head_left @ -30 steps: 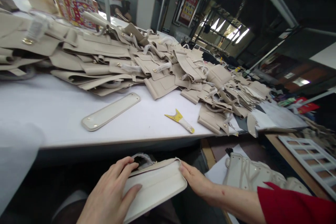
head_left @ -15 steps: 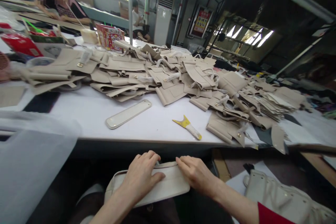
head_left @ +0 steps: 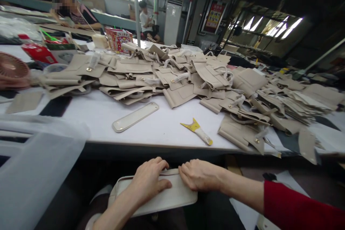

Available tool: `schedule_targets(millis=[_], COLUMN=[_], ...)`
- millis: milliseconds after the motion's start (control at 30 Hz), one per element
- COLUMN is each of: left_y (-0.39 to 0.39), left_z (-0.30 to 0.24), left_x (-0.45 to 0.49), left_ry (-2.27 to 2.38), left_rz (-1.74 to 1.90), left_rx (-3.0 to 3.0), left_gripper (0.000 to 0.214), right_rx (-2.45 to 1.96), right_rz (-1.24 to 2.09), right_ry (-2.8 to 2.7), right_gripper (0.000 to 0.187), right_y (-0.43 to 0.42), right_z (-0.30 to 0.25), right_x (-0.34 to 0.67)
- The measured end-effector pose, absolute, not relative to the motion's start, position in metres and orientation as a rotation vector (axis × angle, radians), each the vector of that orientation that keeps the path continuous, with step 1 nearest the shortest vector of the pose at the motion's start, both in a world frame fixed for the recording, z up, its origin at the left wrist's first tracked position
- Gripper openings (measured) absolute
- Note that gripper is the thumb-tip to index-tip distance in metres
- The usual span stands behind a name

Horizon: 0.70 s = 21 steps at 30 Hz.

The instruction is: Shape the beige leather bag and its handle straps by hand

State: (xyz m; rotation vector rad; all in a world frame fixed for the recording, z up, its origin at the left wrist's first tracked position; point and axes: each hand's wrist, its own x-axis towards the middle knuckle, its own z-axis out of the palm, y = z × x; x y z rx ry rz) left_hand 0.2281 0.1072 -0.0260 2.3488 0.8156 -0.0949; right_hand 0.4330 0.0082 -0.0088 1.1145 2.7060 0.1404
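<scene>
1. Grasping the cream bag (head_left: 175, 197) just below the front edge of the white table (head_left: 164, 137).
2. Clasping its upper side with the left hand (head_left: 149, 178), thumb included, laid on the pale face; curling the right hand (head_left: 198, 175) firmly over the same side, near the right end.
3. Facing a pale strip (head_left: 136, 116) and a forked yellow tool (head_left: 198, 133), lying apart.
4. Hemmed in beyond by a heap of beige bag pieces (head_left: 129, 66).
5. Flanked at left by a translucent plastic sheet (head_left: 45, 176), with a pink fan (head_left: 13, 70) farther back.
</scene>
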Motion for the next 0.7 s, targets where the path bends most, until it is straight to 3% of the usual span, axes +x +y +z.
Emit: schedule_targets(millis=[300,500,700], left_y=[0.106,0.105,0.106], left_z=[-0.028,-0.029,-0.028], left_x=[0.227,0.227,0.229], left_ry=[0.773,0.809,0.789], left_rz=[-0.107,-0.120,-0.147], left_rx=[2.370,2.348,2.374], left_gripper=[0.031,0.039,0.040], right_rx=[1.759,1.673,1.920], right_rz=[-0.122,-0.262,-0.892], right_ry=[2.532,2.640,2.569], right_gripper=[0.014,0.010,0.016], right_y=[0.012,0.010,0.025], right_z=[-0.038,-0.023,-0.034], right_x=[0.433,0.426,0.414])
